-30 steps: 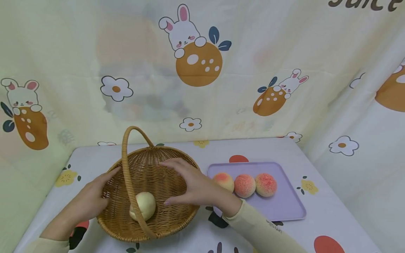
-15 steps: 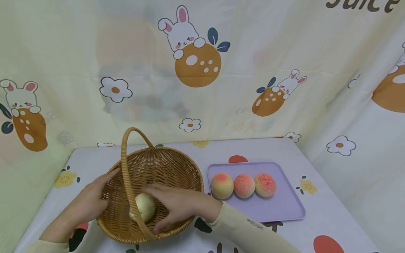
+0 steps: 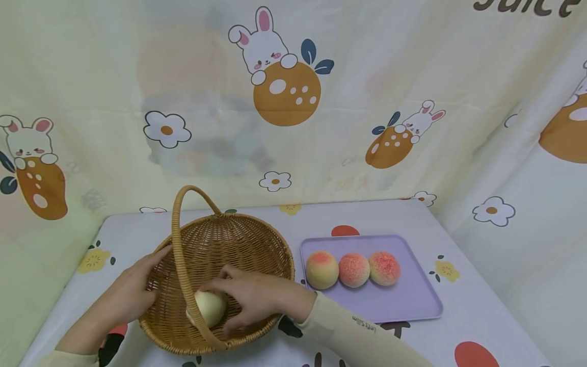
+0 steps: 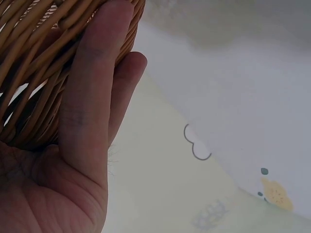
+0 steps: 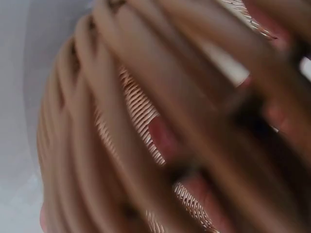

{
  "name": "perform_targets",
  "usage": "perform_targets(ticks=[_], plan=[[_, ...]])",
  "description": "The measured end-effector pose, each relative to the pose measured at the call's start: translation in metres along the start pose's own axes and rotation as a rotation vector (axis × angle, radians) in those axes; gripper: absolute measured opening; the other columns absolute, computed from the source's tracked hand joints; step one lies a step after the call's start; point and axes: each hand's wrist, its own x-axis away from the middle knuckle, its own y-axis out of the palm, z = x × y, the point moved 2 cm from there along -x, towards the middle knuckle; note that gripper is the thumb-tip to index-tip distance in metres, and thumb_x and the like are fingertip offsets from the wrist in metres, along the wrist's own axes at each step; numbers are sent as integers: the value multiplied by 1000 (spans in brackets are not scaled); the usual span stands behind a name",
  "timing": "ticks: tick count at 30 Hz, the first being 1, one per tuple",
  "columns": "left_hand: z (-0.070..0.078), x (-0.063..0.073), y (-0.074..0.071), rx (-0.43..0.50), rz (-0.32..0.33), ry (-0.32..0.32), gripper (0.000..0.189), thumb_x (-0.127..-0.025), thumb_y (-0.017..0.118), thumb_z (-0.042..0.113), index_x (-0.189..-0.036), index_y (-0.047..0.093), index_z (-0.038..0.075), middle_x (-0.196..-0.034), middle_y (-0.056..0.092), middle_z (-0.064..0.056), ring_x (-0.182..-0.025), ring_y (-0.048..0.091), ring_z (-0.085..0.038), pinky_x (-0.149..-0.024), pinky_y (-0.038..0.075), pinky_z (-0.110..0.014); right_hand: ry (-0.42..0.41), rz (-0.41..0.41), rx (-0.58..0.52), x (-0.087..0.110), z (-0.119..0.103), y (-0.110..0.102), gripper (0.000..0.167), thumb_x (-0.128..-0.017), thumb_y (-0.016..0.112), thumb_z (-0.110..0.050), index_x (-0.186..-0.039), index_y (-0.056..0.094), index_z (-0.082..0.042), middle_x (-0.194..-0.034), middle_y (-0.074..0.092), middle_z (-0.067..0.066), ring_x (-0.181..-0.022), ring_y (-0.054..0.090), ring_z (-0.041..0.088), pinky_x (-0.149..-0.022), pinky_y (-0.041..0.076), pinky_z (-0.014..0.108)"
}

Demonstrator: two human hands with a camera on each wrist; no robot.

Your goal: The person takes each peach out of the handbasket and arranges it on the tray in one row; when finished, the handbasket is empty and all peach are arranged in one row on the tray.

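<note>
A brown wicker basket [image 3: 247, 239] with an arched handle [image 3: 178, 229] stands on the left half of the table. My left hand [image 3: 130, 290] holds its left rim, thumb on the inner side. In the left wrist view, straight fingers [image 4: 87, 102] lie along the outer weave. Inside the basket sits a pale, cream-yellow peach [image 3: 213, 311], partly behind the handle. My right hand [image 3: 259, 295] reaches over the right rim; its bent fingers curl over the peach's far side, and the thumb points down at its near right. Blurred wicker [image 5: 146, 63] fills the right wrist view, covering most of the hand.
A lilac tray [image 3: 408, 300] lies right of the basket. On it, in a row, are a yellow-and-red peach [image 3: 322, 270] and two redder peaches [image 3: 354, 270]. A patterned cloth covers the table [image 3: 477, 306]; a rabbit-print curtain [image 3: 348, 148] hangs behind.
My right hand has moved left and down, from the basket's right side onto the pale peach, and its fingers have bent over it. The peach has shifted slightly nearer. The left hand stays at the rim.
</note>
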Motion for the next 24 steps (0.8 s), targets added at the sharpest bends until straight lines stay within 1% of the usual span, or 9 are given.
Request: perform_targets(ticks=[2,4,5,7,11,13,16,20,24], plan=[[0,0,0,9,-2,1,92,-75,62,-14,-159,28,2,-150,35,-36,-129,43,-56,-88,49,-59,-24,4,-10,-1,0,0,78,-81,84,-41,-148,44,-29,-136,47,-7,-113,52,1,-91,45,18],[0,-1,0,10,1,7,92,-74,61,-15,-159,28,2,-150,36,-36,-128,45,-55,-86,50,-55,-53,10,-17,-2,-1,0,70,-82,84,-35,-140,47,-25,-134,51,-9,-116,51,0,-95,43,17],[0,-1,0,10,3,11,93,-74,61,-15,-159,28,2,-150,36,-36,-127,45,-55,-85,50,-54,-64,15,-14,-3,-1,0,67,-83,84,-33,-137,47,-23,-132,53,-9,-117,50,-1,-96,41,16],[0,0,0,10,6,11,93,-74,61,-15,-159,29,2,-150,36,-36,-127,45,-55,-86,50,-55,-61,24,5,-3,-2,0,63,-84,84,-32,-133,47,-23,-126,54,-10,-113,52,-1,-94,42,16],[0,0,0,15,2,3,93,-75,61,-14,-159,27,3,-151,35,-36,-131,40,-57,-90,47,-63,-6,36,69,-2,-4,1,66,-83,83,-36,-139,50,-25,-123,52,-6,-106,55,2,-88,47,20],[0,0,0,14,0,1,92,-75,61,-14,-159,27,3,-151,34,-36,-132,39,-58,-92,46,-65,22,36,77,-1,-4,2,67,-83,83,-38,-141,51,-26,-122,51,-5,-102,56,3,-84,49,21],[1,0,0,10,3,6,92,-75,61,-15,-159,28,2,-151,34,-37,-131,39,-58,-91,46,-66,43,34,58,0,-3,3,68,-81,84,-38,-139,53,-25,-120,52,-6,-101,55,3,-83,48,21],[3,1,0,7,11,19,91,-75,61,-16,-158,29,1,-151,35,-36,-130,41,-57,-91,47,-64,49,34,40,-1,-2,4,67,-80,85,-38,-135,51,-25,-117,60,-11,-100,56,-1,-82,47,18],[3,1,0,4,13,22,91,-75,61,-16,-158,29,1,-151,35,-36,-130,41,-57,-91,47,-63,59,32,42,0,-2,4,66,-79,85,-38,-134,51,-27,-111,63,-13,-95,57,-1,-78,47,19]])
